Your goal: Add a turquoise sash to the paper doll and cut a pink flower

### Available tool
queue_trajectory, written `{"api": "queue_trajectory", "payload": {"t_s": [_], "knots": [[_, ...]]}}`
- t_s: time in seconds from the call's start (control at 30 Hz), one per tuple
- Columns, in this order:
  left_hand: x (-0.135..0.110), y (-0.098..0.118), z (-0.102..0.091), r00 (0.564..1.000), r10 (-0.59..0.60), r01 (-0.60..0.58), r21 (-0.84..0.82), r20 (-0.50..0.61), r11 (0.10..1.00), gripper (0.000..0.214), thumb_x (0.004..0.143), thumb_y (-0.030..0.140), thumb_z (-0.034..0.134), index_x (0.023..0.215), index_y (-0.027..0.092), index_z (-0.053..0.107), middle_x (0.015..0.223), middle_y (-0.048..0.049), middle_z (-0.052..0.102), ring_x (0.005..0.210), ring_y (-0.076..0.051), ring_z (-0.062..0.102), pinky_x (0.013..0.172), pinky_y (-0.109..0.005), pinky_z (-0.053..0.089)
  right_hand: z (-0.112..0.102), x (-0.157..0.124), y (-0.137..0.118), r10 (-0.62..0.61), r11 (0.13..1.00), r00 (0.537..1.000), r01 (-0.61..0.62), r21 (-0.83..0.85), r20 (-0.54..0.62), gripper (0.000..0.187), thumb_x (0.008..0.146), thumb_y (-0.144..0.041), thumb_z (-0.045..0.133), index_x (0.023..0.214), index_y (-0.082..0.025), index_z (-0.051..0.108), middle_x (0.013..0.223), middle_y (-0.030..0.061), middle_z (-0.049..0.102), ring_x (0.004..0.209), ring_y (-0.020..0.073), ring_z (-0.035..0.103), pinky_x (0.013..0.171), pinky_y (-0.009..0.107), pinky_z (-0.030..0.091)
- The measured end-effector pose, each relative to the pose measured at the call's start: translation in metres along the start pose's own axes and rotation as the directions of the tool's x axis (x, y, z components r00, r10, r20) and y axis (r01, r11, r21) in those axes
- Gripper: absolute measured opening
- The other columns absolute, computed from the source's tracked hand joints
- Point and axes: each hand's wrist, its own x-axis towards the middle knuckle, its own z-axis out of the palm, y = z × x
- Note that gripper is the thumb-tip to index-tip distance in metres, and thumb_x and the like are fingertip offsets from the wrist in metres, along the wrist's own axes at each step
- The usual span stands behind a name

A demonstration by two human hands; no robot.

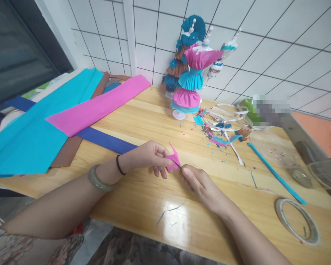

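Note:
My left hand [150, 156] pinches a small folded piece of pink crepe paper [172, 160] just above the wooden table [143, 206]. My right hand [200, 184] is closed in a pinch at the paper's right edge, on something thin that I cannot make out. A thin thread [171, 210] lies on the table below the hands. Dolls dressed in pink, turquoise and brown crepe paper [191, 70] stand at the back by the tiled wall.
Long sheets of turquoise [30, 136], pink [99, 105], dark blue [107, 141] and brown crepe paper lie at the left. Paper scraps and white strips [223, 130] litter the back right. A blue stick [276, 176], a tape roll [296, 220] and clear containers [324, 173] lie at the right.

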Motion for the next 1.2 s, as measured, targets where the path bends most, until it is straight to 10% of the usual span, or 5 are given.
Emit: {"api": "queue_trajectory", "payload": {"t_s": [1.2], "knots": [[0.0012, -0.0039, 0.0, 1.0, -0.003, 0.004, 0.05, -0.011, 0.999, 0.026, 0.074, 0.039, 0.064, 0.08, 0.013, 0.065, 0.064, -0.0031, 0.068, 0.058, -0.012, 0.065, 0.049, -0.018, 0.047, 0.0004, 0.0008, 0.0008, 0.001, 1.0, 1.0, -0.001, -0.024, 0.002, 0.039, 0.096, -0.04, 0.026, 0.065, -0.02, 0.036, 0.065, -0.0025, 0.044, 0.059, 0.0109, 0.039, 0.058, 0.024, 0.031]]}}
